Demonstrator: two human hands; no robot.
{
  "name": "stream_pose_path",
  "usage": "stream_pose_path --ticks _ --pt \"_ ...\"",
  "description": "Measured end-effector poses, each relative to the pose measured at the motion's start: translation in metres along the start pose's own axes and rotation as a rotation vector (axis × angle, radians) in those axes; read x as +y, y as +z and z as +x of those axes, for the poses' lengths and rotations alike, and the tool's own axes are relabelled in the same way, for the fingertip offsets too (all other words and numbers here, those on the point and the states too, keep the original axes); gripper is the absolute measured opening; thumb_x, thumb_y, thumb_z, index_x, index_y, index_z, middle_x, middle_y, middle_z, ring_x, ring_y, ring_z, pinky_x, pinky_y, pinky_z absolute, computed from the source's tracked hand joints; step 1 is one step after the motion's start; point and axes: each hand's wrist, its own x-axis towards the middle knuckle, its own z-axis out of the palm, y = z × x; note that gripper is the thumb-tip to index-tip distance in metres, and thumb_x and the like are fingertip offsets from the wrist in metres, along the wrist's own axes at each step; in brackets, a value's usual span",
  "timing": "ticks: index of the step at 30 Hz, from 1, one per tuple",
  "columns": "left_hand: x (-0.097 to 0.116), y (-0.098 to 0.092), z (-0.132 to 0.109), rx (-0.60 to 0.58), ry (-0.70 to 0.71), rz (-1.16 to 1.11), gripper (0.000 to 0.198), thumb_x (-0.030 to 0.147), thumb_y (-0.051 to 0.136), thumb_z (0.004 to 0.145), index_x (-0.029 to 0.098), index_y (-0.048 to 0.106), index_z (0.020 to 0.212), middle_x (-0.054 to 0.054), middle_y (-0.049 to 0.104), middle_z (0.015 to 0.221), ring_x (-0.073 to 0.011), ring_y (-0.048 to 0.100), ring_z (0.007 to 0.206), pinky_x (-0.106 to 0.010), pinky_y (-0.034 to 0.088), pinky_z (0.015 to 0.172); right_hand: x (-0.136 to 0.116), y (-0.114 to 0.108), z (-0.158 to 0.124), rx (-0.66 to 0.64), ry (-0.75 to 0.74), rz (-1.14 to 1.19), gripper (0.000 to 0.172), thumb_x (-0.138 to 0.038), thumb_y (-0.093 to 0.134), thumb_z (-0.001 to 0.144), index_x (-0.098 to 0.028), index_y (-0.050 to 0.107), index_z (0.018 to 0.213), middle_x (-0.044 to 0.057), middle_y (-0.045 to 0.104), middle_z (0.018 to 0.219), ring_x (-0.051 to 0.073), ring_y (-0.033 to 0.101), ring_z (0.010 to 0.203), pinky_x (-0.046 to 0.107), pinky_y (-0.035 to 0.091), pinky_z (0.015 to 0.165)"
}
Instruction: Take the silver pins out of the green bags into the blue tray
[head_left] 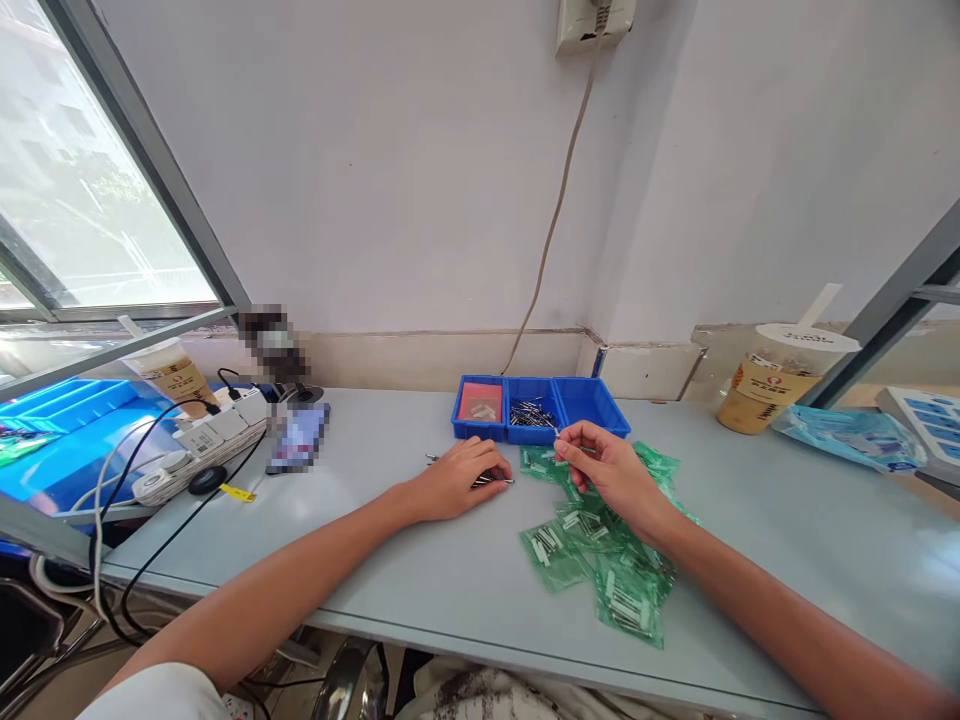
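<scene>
My left hand (459, 482) rests on the grey table with its fingers curled over a few dark metal screws (487, 478), whose ends stick out around it. My right hand (600, 465) is in a pinch just in front of the blue bins, thumb against forefinger, with the tip of a small thin metal screw (556, 434) showing between them. Dark loose screws (531, 412) fill part of the middle blue bin (532, 437). Beneath and beside my right hand lie several green plastic bags (626, 600) with metal parts and white pieces inside.
The left blue bin (480, 432) holds a red card and a small clear packet; another blue bin (592, 402) adjoins on the right. A drink cup (772, 385) and a blue packet (847, 437) stand right. Left are a phone (300, 440), power strip (217, 430) and cables.
</scene>
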Motion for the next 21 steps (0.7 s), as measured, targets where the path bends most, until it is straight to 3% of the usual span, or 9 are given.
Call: stream_pose_path --ticks 9,21 --pt "0.0 -0.001 0.0 0.002 0.003 0.026 0.023 0.04 0.05 0.109 0.022 0.064 0.107 -0.006 0.064 0.105 -0.0221 0.055 0.099 -0.036 0.042 0.09 0.0 -0.002 0.001 -0.035 -0.061 -0.012 0.044 -0.059 0.083 0.078 -0.023 0.058 0.084 -0.004 0.056 0.076 0.013 0.05 0.058 0.027 0.042 0.053" --pt "0.002 -0.003 0.0 0.022 -0.012 0.05 0.021 0.041 0.054 0.107 0.023 0.064 0.107 -0.005 0.064 0.106 -0.0216 0.055 0.1 -0.035 0.042 0.092 -0.011 0.002 -0.005 -0.049 -0.013 0.047 0.045 -0.065 0.069 0.089 -0.021 0.069 0.096 0.0 0.059 0.079 0.011 0.048 0.059 0.025 0.043 0.053"
